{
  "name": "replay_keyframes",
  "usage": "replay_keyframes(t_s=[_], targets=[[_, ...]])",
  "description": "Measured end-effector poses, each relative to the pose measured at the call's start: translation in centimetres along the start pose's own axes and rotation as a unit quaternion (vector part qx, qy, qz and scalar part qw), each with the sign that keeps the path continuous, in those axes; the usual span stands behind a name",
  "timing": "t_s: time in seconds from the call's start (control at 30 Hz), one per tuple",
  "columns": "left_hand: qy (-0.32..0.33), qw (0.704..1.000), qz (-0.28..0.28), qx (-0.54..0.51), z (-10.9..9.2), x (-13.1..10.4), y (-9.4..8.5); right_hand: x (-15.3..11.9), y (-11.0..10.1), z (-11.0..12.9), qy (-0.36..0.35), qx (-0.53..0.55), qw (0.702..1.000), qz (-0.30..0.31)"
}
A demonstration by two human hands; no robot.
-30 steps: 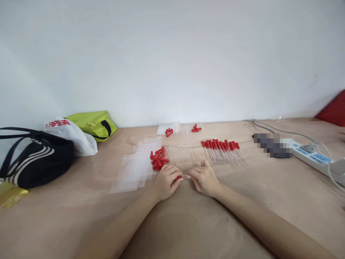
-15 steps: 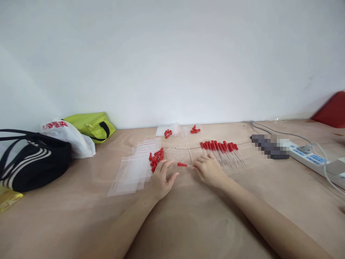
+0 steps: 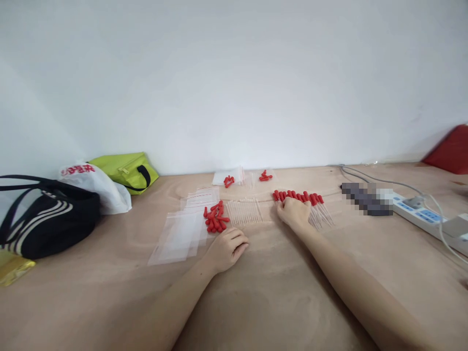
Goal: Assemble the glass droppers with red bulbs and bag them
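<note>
My left hand [image 3: 227, 248] rests on the table with its fingers curled in; nothing shows in them. Just beyond it lies a loose pile of red rubber bulbs [image 3: 216, 217]. To its right, thin clear tubes [image 3: 244, 211] lie side by side in a row. My right hand [image 3: 294, 212] is closed at the left part of a row of droppers [image 3: 317, 200], red bulbs away from me and thin tubes towards me. Its fingertips are mostly hidden, and a dropper appears to be between them. The hand covers several of the tubes.
Clear zip bags [image 3: 179, 236] lie overlapped left of the bulbs. Small sets of red bulbs [image 3: 265, 176] lie on bags near the wall. A black bag [image 3: 51, 219], a white plastic bag [image 3: 106, 192] and a green pouch [image 3: 120, 168] stand left; a power strip [image 3: 420, 214] lies right.
My right hand has carried the dropper from the middle over to the row on the right. My left hand has drawn back from the bulb pile towards me, and its fingers have curled in.
</note>
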State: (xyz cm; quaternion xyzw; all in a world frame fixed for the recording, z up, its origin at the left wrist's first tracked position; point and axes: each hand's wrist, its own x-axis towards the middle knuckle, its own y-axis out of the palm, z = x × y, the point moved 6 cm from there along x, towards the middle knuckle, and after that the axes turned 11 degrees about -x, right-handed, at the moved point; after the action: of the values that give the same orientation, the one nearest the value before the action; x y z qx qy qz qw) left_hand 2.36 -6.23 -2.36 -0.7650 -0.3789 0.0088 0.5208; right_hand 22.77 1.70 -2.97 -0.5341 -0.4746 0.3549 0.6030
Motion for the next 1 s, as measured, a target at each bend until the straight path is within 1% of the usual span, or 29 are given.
replay_keyframes(t_s=[0.17,0.33,0.47,0.57,0.67,0.73,0.8,0.83,0.9,0.97,1.0], targets=[[0.009,1.000,-0.006,-0.029,0.2,-0.1,0.3,-0.2,0.7,0.3,-0.006,-0.015,1.000,-0.007],[-0.013,0.999,-0.014,-0.038,0.6,-0.2,0.3,-0.2,0.9,0.0,-0.012,-0.020,1.000,-0.019],[-0.018,0.999,-0.015,-0.044,0.7,-0.2,0.2,-0.5,0.3,0.1,-0.029,-0.013,0.998,-0.054],[-0.014,0.999,-0.016,-0.042,0.7,-0.1,0.2,-1.4,-0.2,1.4,-0.077,0.012,0.994,-0.072],[0.002,0.999,-0.021,-0.025,0.2,-0.1,0.2,-2.6,-0.2,3.4,-0.134,0.042,0.989,-0.047],[0.003,0.998,-0.055,0.006,0.0,-0.1,-0.3,-3.0,-0.1,4.4,-0.147,0.048,0.988,-0.025],[-0.020,0.992,-0.115,0.053,0.3,-0.1,-1.4,-3.1,0.0,4.9,-0.142,0.042,0.989,-0.003],[-0.041,0.985,-0.149,0.078,0.7,-0.2,-2.2,-3.1,0.1,5.0,-0.136,0.036,0.990,0.008],[-0.101,0.965,-0.212,0.120,2.1,-0.5,-3.9,-2.9,0.3,4.8,-0.124,0.016,0.992,0.025],[-0.191,0.936,-0.262,0.141,4.1,-1.1,-5.7,-2.7,0.5,4.6,-0.116,-0.006,0.993,0.035],[-0.237,0.921,-0.275,0.140,5.2,-1.5,-6.4,-2.6,0.5,4.5,-0.116,-0.014,0.992,0.038]])
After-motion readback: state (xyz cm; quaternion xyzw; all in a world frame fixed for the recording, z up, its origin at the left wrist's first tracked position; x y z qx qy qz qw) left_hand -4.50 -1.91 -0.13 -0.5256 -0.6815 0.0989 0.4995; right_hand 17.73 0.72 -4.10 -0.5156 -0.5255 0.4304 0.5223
